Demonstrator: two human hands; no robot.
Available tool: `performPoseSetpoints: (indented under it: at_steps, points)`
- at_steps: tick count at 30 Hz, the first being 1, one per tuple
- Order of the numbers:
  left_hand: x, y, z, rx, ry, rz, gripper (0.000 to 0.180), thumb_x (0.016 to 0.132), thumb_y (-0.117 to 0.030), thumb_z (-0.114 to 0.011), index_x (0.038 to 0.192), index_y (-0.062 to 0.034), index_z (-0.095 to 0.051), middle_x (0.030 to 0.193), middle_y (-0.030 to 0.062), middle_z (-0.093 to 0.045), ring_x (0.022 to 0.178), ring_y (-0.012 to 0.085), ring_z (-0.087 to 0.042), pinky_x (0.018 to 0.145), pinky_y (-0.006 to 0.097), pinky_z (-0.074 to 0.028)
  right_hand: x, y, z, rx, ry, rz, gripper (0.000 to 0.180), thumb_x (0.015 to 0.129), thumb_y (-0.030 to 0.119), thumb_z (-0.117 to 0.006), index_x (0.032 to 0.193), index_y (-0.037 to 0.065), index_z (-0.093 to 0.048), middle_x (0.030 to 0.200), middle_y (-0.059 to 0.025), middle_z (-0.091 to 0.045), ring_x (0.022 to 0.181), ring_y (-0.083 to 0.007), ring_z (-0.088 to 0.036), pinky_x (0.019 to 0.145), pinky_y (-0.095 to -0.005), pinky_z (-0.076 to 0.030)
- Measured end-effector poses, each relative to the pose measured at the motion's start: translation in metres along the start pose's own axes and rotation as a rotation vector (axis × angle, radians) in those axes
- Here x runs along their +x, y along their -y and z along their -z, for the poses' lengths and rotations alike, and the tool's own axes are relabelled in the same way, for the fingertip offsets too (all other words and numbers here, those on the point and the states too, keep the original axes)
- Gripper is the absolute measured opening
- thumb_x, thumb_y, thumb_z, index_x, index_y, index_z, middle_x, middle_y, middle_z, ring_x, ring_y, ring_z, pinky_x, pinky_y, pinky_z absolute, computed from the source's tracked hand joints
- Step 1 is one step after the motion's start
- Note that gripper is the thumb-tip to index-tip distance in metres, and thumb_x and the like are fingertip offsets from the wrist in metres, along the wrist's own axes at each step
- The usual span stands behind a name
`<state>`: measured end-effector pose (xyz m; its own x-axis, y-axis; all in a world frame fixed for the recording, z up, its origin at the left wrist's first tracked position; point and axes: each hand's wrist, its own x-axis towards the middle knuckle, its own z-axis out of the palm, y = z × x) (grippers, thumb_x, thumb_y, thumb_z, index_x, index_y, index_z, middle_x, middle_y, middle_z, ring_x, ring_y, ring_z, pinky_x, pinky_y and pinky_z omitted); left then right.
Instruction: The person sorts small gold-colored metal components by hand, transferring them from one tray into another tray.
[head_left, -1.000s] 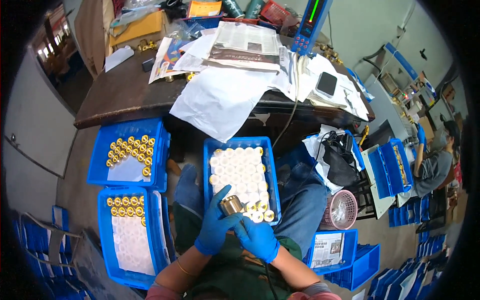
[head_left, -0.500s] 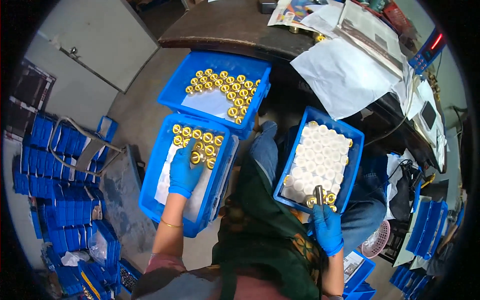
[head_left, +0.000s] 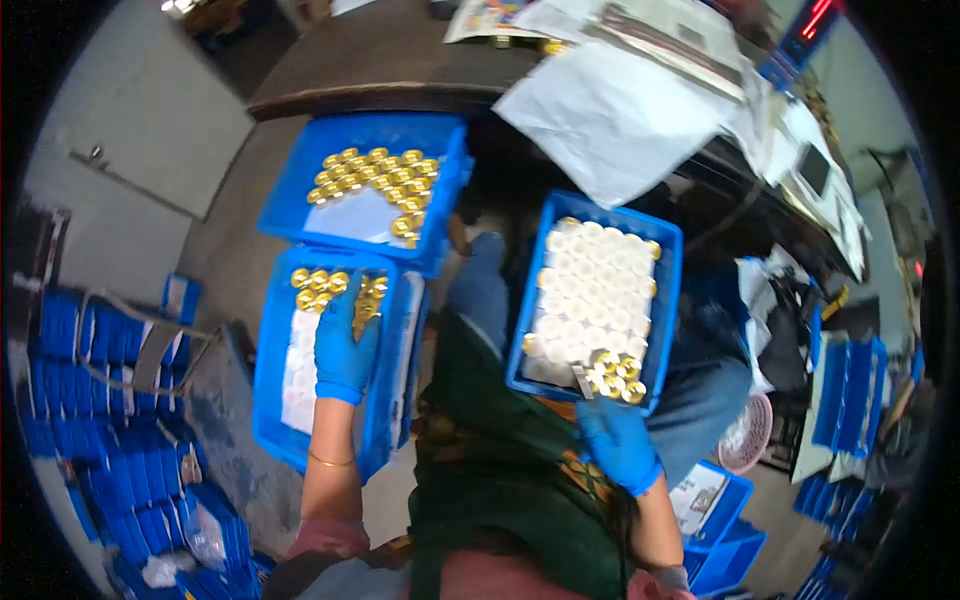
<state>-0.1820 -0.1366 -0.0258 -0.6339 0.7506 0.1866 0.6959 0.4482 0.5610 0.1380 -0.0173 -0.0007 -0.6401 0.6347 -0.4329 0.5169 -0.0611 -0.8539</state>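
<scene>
Below you, seen from your head, a dark desk (head_left: 380,70) runs across the top, strewn with white paper (head_left: 620,115). Stacks of blue bins (head_left: 90,400) crowd the floor at your left. Nearer lie three blue trays. The far tray (head_left: 300,190) at upper left holds gold caps (head_left: 375,180) on a white sheet. Just below it and touching it, the near tray (head_left: 275,400) holds a shorter row of gold caps (head_left: 320,282) along its top edge. At right, the lap tray (head_left: 665,300) rests on your knees, packed with white caps (head_left: 590,290), with a small cluster of gold pieces (head_left: 612,372) in its near corner.

Your left hand (head_left: 345,340), in a blue glove, reaches into the near tray; its fingers curl down over the caps there, but you cannot tell whether they grip one. Your right hand (head_left: 620,445), also gloved, sits at the lap tray's near edge, fingers closed on a small metal piece (head_left: 584,382) beside the gold cluster.
</scene>
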Motion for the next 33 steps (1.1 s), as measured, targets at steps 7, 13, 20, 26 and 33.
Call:
performPoseSetpoints:
  at_steps: [7,13,20,26,33]
  points:
    - [-0.022,-0.110,-0.184,-0.275,0.504,-0.699,0.027,0.077,-0.021,-0.059,0.103,-0.0107,-0.060,0.099,0.0166,-0.054,0.100,0.0320,-0.049,0.087,0.037,-0.039,-0.010,0.009,-0.008,-0.377,0.049,0.352,0.028,0.084,0.032,-0.051,0.075,0.005,-0.054,0.065,-0.0200,-0.055,0.057,-0.0370,-0.055,0.049,-0.0440,-0.043]
    - [-0.019,-0.169,-0.218,0.101,0.923,-0.452,0.034,0.069,-0.039,-0.065,0.085,-0.0099,-0.064,0.090,0.0178,-0.059,0.083,0.0319,-0.057,0.072,0.041,-0.046,-0.026,-0.003,0.014,-0.255,0.116,0.215,0.026,0.086,0.030,-0.049,0.083,0.005,-0.054,0.069,-0.0181,-0.057,0.055,-0.0316,-0.058,0.051,-0.0405,-0.045]
    - [-0.015,-0.141,-0.201,-1.273,0.993,0.339,0.047,0.081,-0.013,-0.058,0.122,0.0035,-0.040,0.101,0.0148,-0.057,0.095,0.0230,-0.057,0.080,0.030,-0.048,-0.013,-0.021,0.023,0.180,0.013,0.054,0.032,0.090,0.032,-0.044,0.094,0.004,-0.057,0.066,-0.0073,-0.057,0.048,-0.0144,-0.056,0.047,-0.0270,-0.046]
    - [-0.005,-0.175,-0.116,-1.631,1.097,0.345,0.045,0.084,-0.011,-0.053,0.125,0.0016,-0.038,0.111,0.0179,-0.053,0.104,0.0232,-0.053,0.087,0.031,-0.045,-0.004,-0.005,0.020,0.291,-0.024,-0.065,0.032,0.090,0.028,-0.047,0.080,0.000,-0.055,0.062,-0.0053,-0.054,0.047,-0.0102,-0.051,0.042,-0.0227,-0.042]
    - [-0.017,-0.190,-0.105,-1.316,0.917,0.103,0.039,0.083,-0.003,-0.050,0.122,-0.0003,-0.044,0.114,0.0153,-0.052,0.105,0.0208,-0.051,0.089,0.029,-0.043,0.001,-0.014,0.006,-0.144,-0.395,0.211,0.034,0.088,0.035,-0.046,0.079,0.004,-0.056,0.052,-0.0118,-0.054,0.044,-0.0246,-0.055,0.043,-0.0356,-0.043]
